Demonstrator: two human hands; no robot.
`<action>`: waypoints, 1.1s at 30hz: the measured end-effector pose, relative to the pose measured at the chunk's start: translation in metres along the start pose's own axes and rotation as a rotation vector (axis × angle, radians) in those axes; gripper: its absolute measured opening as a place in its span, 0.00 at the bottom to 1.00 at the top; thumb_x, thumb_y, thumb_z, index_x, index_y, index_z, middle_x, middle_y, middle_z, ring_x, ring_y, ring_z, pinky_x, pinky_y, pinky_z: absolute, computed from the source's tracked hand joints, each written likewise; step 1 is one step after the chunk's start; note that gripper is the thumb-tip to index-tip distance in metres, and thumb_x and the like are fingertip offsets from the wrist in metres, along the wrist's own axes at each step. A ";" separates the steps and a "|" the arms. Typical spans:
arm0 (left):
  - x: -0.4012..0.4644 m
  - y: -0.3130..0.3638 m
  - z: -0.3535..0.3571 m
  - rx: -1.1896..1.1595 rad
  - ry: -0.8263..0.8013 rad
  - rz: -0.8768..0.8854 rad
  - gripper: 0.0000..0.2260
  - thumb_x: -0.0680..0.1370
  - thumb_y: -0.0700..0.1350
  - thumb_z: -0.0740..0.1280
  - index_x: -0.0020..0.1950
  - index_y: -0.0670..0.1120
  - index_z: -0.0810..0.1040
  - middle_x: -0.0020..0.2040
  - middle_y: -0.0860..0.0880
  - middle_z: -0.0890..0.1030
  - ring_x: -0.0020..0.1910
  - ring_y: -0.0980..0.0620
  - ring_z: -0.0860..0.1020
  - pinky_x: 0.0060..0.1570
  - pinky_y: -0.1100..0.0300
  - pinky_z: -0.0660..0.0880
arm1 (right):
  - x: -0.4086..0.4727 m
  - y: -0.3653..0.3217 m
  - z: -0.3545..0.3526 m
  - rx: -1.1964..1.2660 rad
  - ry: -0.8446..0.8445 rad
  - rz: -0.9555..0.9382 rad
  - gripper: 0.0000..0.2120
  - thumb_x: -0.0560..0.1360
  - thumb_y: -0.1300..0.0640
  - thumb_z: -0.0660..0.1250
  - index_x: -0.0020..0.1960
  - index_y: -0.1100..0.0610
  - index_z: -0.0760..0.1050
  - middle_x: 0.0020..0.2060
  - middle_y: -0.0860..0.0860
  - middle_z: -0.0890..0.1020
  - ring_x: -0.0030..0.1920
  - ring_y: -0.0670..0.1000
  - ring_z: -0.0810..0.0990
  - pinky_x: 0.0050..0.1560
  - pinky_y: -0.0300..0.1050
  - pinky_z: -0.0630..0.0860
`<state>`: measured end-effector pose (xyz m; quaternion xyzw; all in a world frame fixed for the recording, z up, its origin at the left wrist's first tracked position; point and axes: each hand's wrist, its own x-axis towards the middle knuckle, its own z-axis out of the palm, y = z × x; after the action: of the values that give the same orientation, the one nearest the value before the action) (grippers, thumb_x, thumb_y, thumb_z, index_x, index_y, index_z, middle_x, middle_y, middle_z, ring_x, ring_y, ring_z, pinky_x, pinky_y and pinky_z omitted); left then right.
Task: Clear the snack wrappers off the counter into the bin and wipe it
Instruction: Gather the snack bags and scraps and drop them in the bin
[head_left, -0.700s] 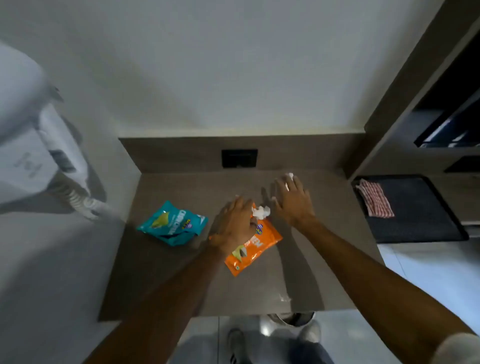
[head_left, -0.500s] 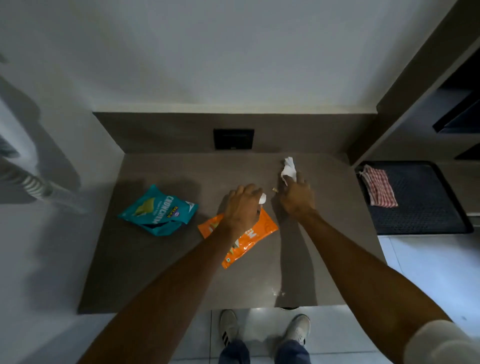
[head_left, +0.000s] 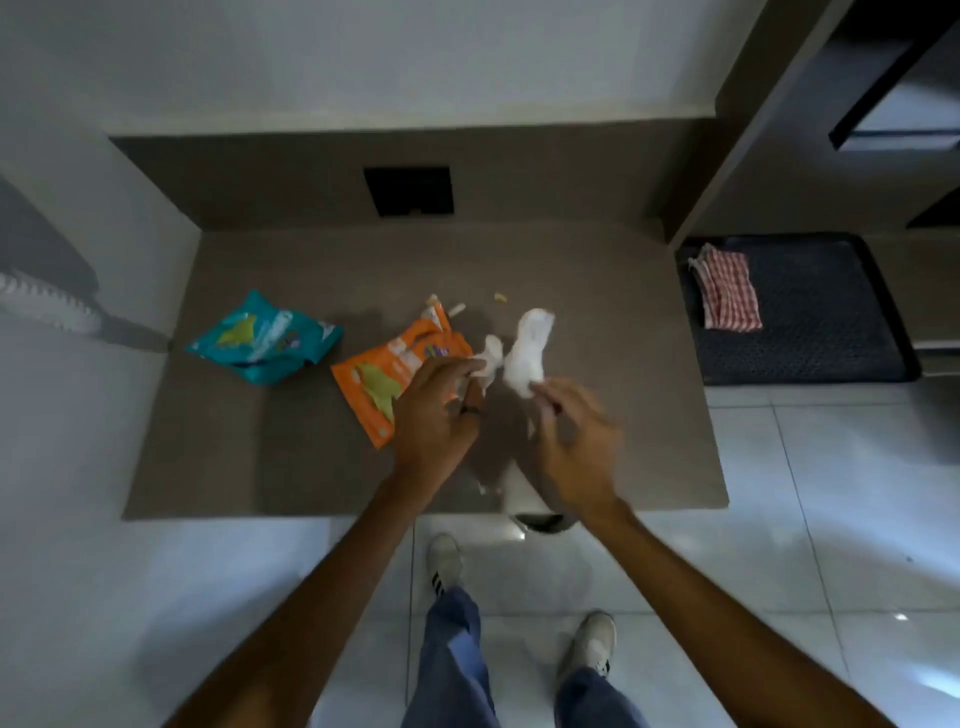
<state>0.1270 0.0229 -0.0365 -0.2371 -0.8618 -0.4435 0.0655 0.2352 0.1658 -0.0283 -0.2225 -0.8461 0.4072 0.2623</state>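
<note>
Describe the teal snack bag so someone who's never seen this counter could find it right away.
Start at the brown counter set into the white-walled alcove and look to its left side, near the wall. The teal snack bag lies there crumpled, apart from both hands. Its neighbour, the orange wrapper, lies just right of it by the left hand.

Both arms were stretched out forward, bare forearms angling in toward each other so the hands ended up close together but not touching. The left hand (head_left: 434, 410) was palm down, fingers curled and pinched shut on a bit of crumpled white tissue (head_left: 491, 358). The right hand (head_left: 574, 441) was blurry, fingers bent, fingertips gripping a bigger white tissue (head_left: 527, 351) on its far side.
</note>
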 end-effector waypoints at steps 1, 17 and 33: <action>-0.031 0.004 -0.006 -0.040 0.008 -0.041 0.11 0.75 0.36 0.74 0.56 0.44 0.87 0.55 0.49 0.86 0.56 0.60 0.82 0.58 0.73 0.75 | -0.031 0.003 -0.011 0.003 -0.076 -0.036 0.09 0.78 0.61 0.69 0.55 0.59 0.85 0.52 0.55 0.87 0.52 0.51 0.86 0.55 0.44 0.82; -0.267 -0.133 0.270 -0.436 -0.224 -1.291 0.10 0.78 0.37 0.74 0.59 0.42 0.87 0.45 0.51 0.85 0.47 0.50 0.83 0.48 0.56 0.82 | -0.175 0.348 0.082 0.245 -0.323 1.257 0.12 0.73 0.69 0.75 0.40 0.53 0.84 0.43 0.57 0.87 0.41 0.53 0.85 0.54 0.51 0.85; -0.278 -0.009 0.085 0.116 -0.369 -0.442 0.14 0.84 0.40 0.67 0.68 0.41 0.81 0.70 0.43 0.80 0.75 0.43 0.74 0.77 0.47 0.71 | -0.193 0.160 -0.020 -0.351 -0.658 -0.176 0.16 0.74 0.64 0.73 0.61 0.60 0.84 0.61 0.58 0.86 0.66 0.61 0.83 0.65 0.56 0.80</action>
<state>0.3755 -0.0108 -0.1836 -0.1163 -0.9138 -0.3464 -0.1773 0.4212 0.1538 -0.1971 -0.0479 -0.9578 0.2818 -0.0313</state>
